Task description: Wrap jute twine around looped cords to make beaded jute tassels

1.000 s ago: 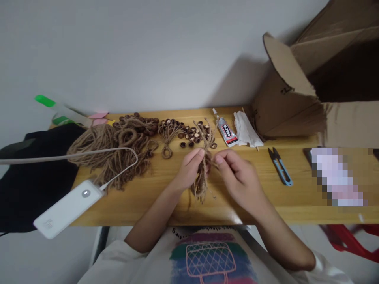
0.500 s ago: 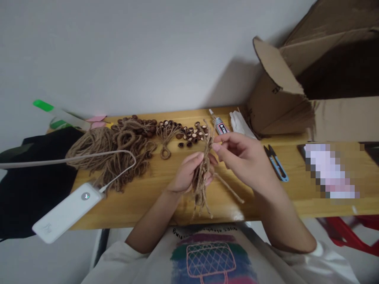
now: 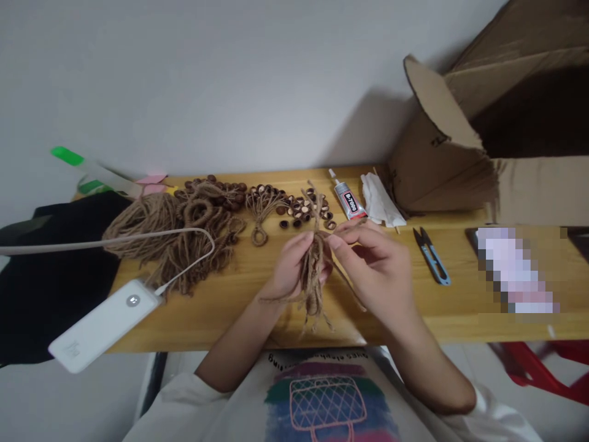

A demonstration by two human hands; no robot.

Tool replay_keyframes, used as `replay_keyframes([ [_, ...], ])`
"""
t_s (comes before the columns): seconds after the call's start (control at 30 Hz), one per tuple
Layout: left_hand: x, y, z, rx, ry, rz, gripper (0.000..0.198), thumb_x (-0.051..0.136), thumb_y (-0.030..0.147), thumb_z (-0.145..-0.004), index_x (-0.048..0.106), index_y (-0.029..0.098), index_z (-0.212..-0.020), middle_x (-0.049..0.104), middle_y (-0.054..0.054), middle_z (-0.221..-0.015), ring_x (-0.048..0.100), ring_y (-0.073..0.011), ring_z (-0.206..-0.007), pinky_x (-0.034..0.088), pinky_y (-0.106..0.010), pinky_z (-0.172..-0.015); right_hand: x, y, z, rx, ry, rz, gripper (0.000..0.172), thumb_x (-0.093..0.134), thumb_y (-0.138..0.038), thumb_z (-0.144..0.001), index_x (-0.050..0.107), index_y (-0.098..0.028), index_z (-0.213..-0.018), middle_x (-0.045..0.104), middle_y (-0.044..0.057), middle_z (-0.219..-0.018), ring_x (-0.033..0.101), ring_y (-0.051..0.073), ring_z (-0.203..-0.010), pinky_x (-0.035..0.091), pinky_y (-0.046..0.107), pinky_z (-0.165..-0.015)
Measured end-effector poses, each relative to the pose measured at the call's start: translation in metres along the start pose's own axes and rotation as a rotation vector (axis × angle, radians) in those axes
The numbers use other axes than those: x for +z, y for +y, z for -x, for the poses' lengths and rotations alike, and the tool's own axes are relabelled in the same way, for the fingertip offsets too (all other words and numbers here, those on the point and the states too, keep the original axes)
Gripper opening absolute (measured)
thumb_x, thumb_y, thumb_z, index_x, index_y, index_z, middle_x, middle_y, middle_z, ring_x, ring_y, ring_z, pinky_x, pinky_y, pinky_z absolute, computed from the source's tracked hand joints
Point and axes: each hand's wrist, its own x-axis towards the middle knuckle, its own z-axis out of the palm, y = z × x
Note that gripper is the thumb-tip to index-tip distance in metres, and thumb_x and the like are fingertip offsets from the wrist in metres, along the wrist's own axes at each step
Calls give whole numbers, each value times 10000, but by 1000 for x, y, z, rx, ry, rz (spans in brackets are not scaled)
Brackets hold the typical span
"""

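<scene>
A bundle of brown jute twine [image 3: 313, 279] hangs upright over the front of the wooden table [image 3: 248, 319]. My left hand [image 3: 294, 264] is closed around its upper part, with the fingertips partly hidden behind it. From the right, my right hand [image 3: 375, 261] pinches a twine strand near the top of the bundle between thumb and forefinger. Loose strand ends stick up above the grip, and others trail to the left and down to the right. Behind the hands lie several halved brown nut shells [image 3: 301, 212] and a small looped twine bunch [image 3: 258, 234].
A heap of twine [image 3: 142, 224] lies at left beside a white power bank [image 3: 105, 325] with its cable. Behind my right hand are a B-7000 glue tube [image 3: 347, 196] and white tissue [image 3: 381, 201]. Blue thread snips [image 3: 431, 256] and a cardboard box [image 3: 437, 166] are farther right.
My right hand has drawn a strand across the top of the bundle toward the right. A loose end now trails left over my left wrist. The view has shifted slightly.
</scene>
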Motion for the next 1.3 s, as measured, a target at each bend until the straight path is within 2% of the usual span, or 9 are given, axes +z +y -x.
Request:
replay_keyframes([
  [0.13, -1, -2, 0, 15, 36, -1, 291, 636, 417, -760, 516, 152, -749, 487, 55, -422, 446, -82, -314, 376, -184, -324, -2, 7, 1, -35, -10, 96, 68, 626, -137, -779, 664, -183, -746, 629, 32, -827, 611, 131, -755, 500, 228, -571],
  [0.27, -2, -3, 0, 36, 64, -61, 320, 626, 459, -759, 520, 157, -750, 498, 54, -436, 446, -79, -328, 371, -183, -334, -9, 8, -1, -136, -27, 280, 87, 646, -122, -757, 675, -187, -807, 650, 34, -850, 620, 145, -788, 504, 254, -624],
  [0.4, 1, -2, 1, 86, 79, -263, 361, 577, 507, -789, 544, 152, -733, 512, 37, -488, 456, -75, -387, 354, -187, -376, -15, 5, -4, -261, -33, 503, 144, 658, -169, -761, 664, -204, -901, 665, 49, -895, 619, 187, -847, 507, 325, -729],
  [0.53, 4, 0, 2, 253, 148, -504, 374, 577, 503, -801, 540, 157, -663, 496, 30, -569, 446, -81, -526, 386, -210, -509, -16, 3, -6, -342, -30, 607, 137, 659, -203, -770, 671, -201, -907, 678, 66, -907, 623, 227, -880, 494, 384, -781],
  [0.73, 2, -1, 3, 261, 96, -629, 423, 505, 542, -839, 497, 172, -633, 478, 13, -596, 423, -109, -578, 366, -252, -575, -18, 2, -9, -358, -57, 597, 106, 658, -205, -780, 683, -201, -884, 684, 53, -852, 625, 228, -847, 485, 379, -756],
  [0.87, -1, -2, 3, 271, 117, -660, 397, 509, 516, -849, 524, 167, -661, 523, 0, -648, 479, -129, -665, 396, -260, -654, -28, -4, -13, -300, -255, 514, 207, 597, -141, -800, 662, -197, -988, 670, 66, -948, 608, 223, -947, 474, 389, -846],
  [0.97, -3, -5, 4, 218, 74, -631, 413, 488, 522, -860, 513, 167, -651, 525, 8, -604, 478, -114, -598, 390, -246, -594, -34, -8, -19, -236, -335, 379, 235, 530, -101, -832, 648, -212, -1002, 656, 50, -965, 601, 190, -962, 472, 358, -867],
  [1.1, -3, -7, 5, 147, 4, -541, 420, 486, 528, -859, 528, 161, -661, 537, 12, -560, 483, -95, -504, 385, -228, -513, -31, -4, -26, -216, -318, 328, 119, 607, -197, -829, 655, -220, -936, 652, 32, -906, 606, 179, -896, 481, 344, -829],
  [1.3, -1, -1, 5, 28, 30, -318, 382, 587, 530, -790, 521, 171, -678, 536, 20, -495, 464, -89, -400, 346, -211, -393, -26, 8, -24, -207, -157, 296, 55, 619, -209, -817, 660, -222, -782, 642, 27, -829, 611, 178, -831, 492, 357, -788],
])
